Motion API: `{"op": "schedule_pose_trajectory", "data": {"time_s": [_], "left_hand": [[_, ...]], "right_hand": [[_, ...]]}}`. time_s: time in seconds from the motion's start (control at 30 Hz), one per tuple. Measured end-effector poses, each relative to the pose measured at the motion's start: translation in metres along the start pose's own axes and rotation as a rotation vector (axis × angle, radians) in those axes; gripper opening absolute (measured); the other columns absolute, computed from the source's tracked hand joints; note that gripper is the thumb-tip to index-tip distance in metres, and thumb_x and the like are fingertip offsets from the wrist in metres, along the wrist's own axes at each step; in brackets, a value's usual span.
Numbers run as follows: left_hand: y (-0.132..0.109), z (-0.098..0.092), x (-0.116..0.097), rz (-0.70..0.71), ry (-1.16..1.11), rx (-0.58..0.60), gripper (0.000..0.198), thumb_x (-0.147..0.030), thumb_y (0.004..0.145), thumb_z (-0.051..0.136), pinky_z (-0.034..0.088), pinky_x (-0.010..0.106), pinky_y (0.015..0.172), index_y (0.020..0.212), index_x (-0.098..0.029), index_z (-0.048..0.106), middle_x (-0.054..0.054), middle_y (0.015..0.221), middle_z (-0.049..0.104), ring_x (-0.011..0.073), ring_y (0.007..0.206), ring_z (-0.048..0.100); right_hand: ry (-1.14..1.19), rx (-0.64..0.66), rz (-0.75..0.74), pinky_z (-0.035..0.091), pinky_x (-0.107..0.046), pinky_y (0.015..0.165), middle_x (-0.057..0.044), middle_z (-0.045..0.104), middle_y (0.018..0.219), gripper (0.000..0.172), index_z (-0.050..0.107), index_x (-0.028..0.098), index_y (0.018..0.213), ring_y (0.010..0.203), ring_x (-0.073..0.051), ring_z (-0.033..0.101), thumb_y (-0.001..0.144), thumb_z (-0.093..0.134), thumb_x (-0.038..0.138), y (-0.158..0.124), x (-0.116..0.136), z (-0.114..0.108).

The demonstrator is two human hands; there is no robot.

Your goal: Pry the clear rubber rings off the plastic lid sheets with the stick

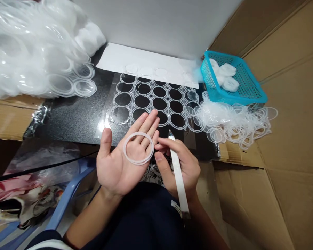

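Note:
My left hand (120, 166) is stretched out flat, palm up, with its thumb spread to the side. Across the palm and finger bases lies a translucent plastic ring (125, 152). Beside it, my right hand (185, 163) is closed around a slim white-handled tool (177, 173) with a pointed metal tip; its exact kind is unclear. The right fingertips are close to the left little finger. Beyond both hands, a clear sheet with rows of round openings (150, 100) lies on the black speckled table (75, 118).
Clear bags of rings (36, 59) are piled at the left. At the right, loose rings (232, 121) are heaped before a blue basket (250, 81) holding white bundles (228, 70). White paper (146, 55) lies at the back. Cardboard (289, 104) walls the right side; a blue chair (70, 191) stands lower left.

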State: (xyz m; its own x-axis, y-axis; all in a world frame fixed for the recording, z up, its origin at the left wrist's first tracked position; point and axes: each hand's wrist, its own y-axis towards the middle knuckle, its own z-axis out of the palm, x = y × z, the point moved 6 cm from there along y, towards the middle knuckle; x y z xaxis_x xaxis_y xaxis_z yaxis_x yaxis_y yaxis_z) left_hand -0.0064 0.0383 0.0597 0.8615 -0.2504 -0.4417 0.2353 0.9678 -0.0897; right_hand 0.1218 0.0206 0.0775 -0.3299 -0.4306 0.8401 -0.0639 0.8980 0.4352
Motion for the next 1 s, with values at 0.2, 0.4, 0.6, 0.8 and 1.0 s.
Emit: {"op": "schedule_pose_trajectory", "data": {"time_s": [0.2,0.4,0.6,0.8,1.0], "left_hand": [[0.001,0.000,0.003,0.053,0.072,-0.003,0.080,-0.072,0.102,0.012,0.020,0.043,0.133,0.147,-0.024,0.059,0.000,0.165,0.046,0.0253,0.163,0.016],[0.002,-0.002,0.008,0.059,0.054,0.016,0.084,-0.074,0.102,0.009,0.024,0.043,0.131,0.146,-0.025,0.060,0.000,0.164,0.047,0.0249,0.162,0.021],[0.008,-0.005,0.015,0.073,0.119,-0.013,0.082,-0.075,0.101,0.011,0.026,0.052,0.131,0.147,-0.027,0.060,0.000,0.166,0.044,0.0290,0.163,0.018],[0.023,-0.025,0.026,0.163,0.443,0.007,0.068,-0.063,0.106,0.020,0.023,0.053,0.132,0.156,-0.028,0.050,0.003,0.169,0.040,0.0295,0.160,0.028],[0.034,-0.033,0.035,0.465,1.570,0.142,0.051,-0.028,0.101,0.059,0.030,0.057,0.128,0.151,-0.033,0.051,0.006,0.164,0.044,0.0311,0.157,0.032]], "right_hand": [[-0.061,-0.046,0.015,0.060,-0.033,0.076,-0.003,0.074,0.098,0.037,0.070,0.024,0.123,0.086,-0.018,0.070,0.089,0.072,0.010,0.001,0.005,0.000],[-0.227,-0.112,0.014,0.061,-0.036,0.077,-0.004,0.075,0.093,0.033,0.071,0.022,0.119,0.083,-0.020,0.071,0.087,0.075,0.014,0.006,0.007,0.003],[-0.334,-0.085,0.028,0.062,-0.037,0.084,-0.005,0.077,0.101,0.031,0.070,0.023,0.122,0.089,-0.021,0.074,0.092,0.070,0.014,0.013,-0.002,0.010],[-0.404,-0.002,-0.070,0.061,-0.034,0.084,-0.006,0.079,0.103,0.022,0.074,0.021,0.115,0.090,-0.019,0.075,0.097,0.064,0.015,0.057,-0.026,-0.021],[-0.704,-0.185,-0.144,0.058,-0.039,0.091,-0.006,0.081,0.107,0.020,0.080,0.023,0.108,0.094,-0.023,0.076,0.093,0.067,0.024,0.160,-0.072,-0.159]]}}
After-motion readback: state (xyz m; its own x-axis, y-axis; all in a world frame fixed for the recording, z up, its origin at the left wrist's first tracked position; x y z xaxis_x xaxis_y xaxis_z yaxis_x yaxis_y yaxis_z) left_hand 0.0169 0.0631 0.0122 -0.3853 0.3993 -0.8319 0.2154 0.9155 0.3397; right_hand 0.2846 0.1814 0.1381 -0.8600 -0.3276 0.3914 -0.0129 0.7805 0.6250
